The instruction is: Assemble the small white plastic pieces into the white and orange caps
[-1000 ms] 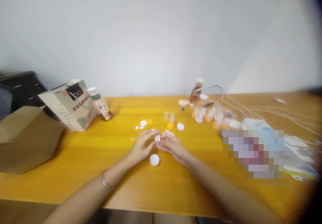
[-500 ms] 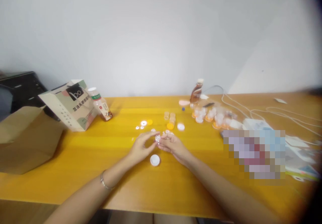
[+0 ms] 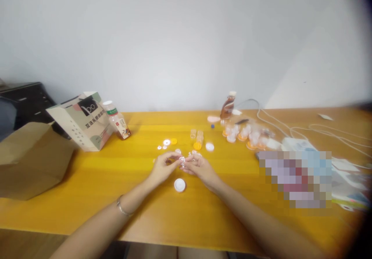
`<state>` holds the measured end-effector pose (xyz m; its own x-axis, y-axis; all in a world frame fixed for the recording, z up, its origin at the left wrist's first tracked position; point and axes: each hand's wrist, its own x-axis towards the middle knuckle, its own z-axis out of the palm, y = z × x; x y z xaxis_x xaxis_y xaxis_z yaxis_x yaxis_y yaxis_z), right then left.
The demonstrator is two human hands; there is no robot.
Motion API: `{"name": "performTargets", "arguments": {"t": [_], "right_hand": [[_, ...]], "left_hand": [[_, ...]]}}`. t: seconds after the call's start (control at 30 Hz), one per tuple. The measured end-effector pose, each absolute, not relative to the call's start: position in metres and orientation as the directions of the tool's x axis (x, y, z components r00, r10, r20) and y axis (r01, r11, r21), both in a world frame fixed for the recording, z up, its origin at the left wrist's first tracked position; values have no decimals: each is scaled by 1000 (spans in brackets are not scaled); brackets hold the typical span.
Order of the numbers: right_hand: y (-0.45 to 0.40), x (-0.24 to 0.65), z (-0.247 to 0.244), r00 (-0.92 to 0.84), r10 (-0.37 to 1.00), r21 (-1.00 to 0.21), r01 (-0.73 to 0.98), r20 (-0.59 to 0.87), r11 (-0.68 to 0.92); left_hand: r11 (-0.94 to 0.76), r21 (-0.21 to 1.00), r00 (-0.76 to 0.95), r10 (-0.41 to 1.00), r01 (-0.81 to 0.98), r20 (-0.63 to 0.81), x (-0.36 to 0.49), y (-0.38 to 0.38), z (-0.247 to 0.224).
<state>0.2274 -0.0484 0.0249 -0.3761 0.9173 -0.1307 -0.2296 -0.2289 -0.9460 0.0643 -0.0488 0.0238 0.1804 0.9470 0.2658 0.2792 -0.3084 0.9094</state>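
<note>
Between the fingertips of my left hand and my right hand is a small white piece with holes. Both hands pinch it just above the table, one from each side. Its exact kind is too blurred to tell. Right below the hands a round white cap lies on the wood. More small white perforated pieces lie just beyond my fingers, partly hidden by my right hand. Behind them are a yellow cap, small clear cups and a white disc.
A paper bag, a printed gift bag and a drink bottle stand at the left. At the back right are a brown bottle, clear and orange pieces and white cables. A pixelated area covers something at the right.
My left fingers have closed in onto the small white piece, narrowing the gap beneath them. The right hand stays nearly in place. The whole view has shifted very slightly.
</note>
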Motion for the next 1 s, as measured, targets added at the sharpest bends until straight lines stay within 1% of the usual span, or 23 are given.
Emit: {"name": "performTargets", "arguments": {"t": [0.27,0.43,0.53,0.67,0.77,0.9,1.0], "right_hand": [[-54,224,30,-305,947,-972,-169,-103,-161],[-53,223,31,-297,950,-975,-166,-93,-147],[-51,225,29,-331,939,-960,-224,-90,-171],[-49,229,28,-431,897,-902,-344,-96,-262],[-47,231,27,-479,872,-881,-364,-102,-303],[-42,233,25,-406,911,-884,-397,-70,-245],[-37,238,27,-301,953,-872,-457,-37,-178]], "left_hand": [[-327,908,186,940,262,285,70,-49,22],[-323,918,176,941,230,287,71,-49,21],[-320,925,166,943,204,289,69,-47,22],[-323,934,181,938,155,294,68,-45,26],[-328,931,226,930,161,289,66,-44,29],[-369,904,256,915,216,312,63,-43,31],[-453,834,300,881,316,365,60,-40,30]]}}
